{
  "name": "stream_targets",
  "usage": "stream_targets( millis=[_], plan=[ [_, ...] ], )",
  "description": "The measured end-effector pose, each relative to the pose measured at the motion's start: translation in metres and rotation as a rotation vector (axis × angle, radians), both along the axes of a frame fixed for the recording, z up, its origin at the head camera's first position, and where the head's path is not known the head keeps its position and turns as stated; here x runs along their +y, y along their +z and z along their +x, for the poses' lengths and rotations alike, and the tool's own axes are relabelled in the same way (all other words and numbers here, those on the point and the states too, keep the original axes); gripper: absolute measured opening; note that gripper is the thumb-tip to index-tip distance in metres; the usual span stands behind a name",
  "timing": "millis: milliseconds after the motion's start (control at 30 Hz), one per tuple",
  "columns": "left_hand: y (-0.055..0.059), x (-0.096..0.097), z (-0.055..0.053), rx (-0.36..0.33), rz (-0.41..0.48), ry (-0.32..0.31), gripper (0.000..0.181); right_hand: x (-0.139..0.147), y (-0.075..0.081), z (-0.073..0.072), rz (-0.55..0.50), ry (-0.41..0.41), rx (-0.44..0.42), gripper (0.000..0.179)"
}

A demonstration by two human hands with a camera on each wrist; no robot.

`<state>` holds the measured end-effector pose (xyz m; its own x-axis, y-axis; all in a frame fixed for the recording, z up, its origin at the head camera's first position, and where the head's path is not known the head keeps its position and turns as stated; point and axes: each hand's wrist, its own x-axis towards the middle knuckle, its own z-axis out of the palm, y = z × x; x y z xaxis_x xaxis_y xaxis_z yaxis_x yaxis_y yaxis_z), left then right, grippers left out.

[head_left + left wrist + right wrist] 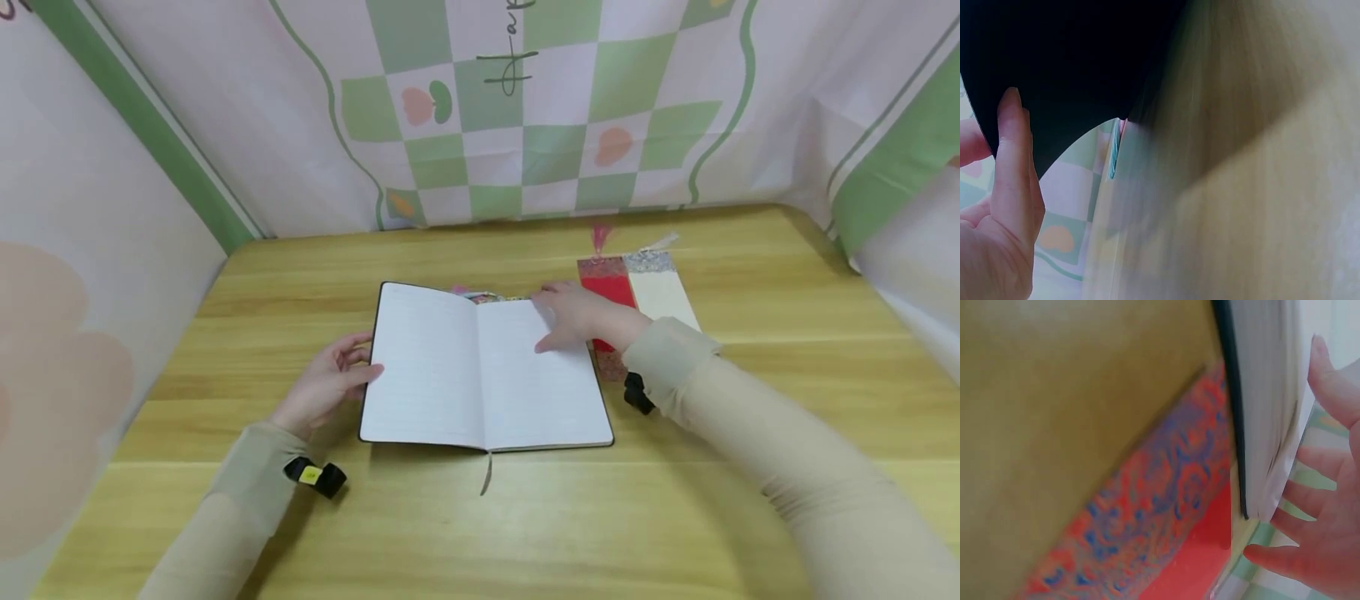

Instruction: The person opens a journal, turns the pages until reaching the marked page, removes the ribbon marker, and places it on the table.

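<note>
A notebook (427, 375) with a dark cover lies spread at blank white pages, a thin ribbon (487, 475) hanging from its near edge. My left hand (330, 382) pinches its left edge, thumb over the page and fingers beneath the cover. In the left wrist view that black cover (1072, 69) is lifted off the table. My right hand (573, 318) rests at the upper right of the right-hand page, fingers spread and mostly straight. The right wrist view puts its fingertips (1288, 519) along the edge of the page block (1260, 394).
Right of the notebook lie a red bookmark (609, 292) with a pink tassel and a cream bookmark (663, 296) with a pale tassel. Small colourful items (480, 296) peek out behind the notebook. A patterned curtain (555, 142) hangs behind the wooden table (555, 525).
</note>
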<state>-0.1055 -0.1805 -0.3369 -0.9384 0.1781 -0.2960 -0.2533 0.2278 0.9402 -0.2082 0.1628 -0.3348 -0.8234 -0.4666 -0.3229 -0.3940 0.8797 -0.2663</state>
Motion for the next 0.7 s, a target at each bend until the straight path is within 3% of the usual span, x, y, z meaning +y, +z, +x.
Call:
stream_targets(
  millis=[267, 467, 600, 700],
  plan=[
    [0.001, -0.001, 0.001, 0.001, 0.0, -0.009, 0.061, -0.005, 0.005, -0.002, 0.079, -0.033, 0.03, 0.085],
    [0.003, 0.001, 0.002, 0.001, -0.023, -0.003, 0.063, -0.01, 0.007, 0.008, 0.152, 0.0, 0.169, 0.079],
    [0.004, 0.002, 0.001, -0.004, -0.033, -0.001, 0.063, -0.007, 0.006, 0.015, 0.112, 0.038, 0.259, 0.073],
    [0.004, 0.002, 0.001, -0.003, -0.037, -0.003, 0.063, -0.002, 0.005, 0.021, 0.012, 0.047, 0.266, 0.066]
  ],
)
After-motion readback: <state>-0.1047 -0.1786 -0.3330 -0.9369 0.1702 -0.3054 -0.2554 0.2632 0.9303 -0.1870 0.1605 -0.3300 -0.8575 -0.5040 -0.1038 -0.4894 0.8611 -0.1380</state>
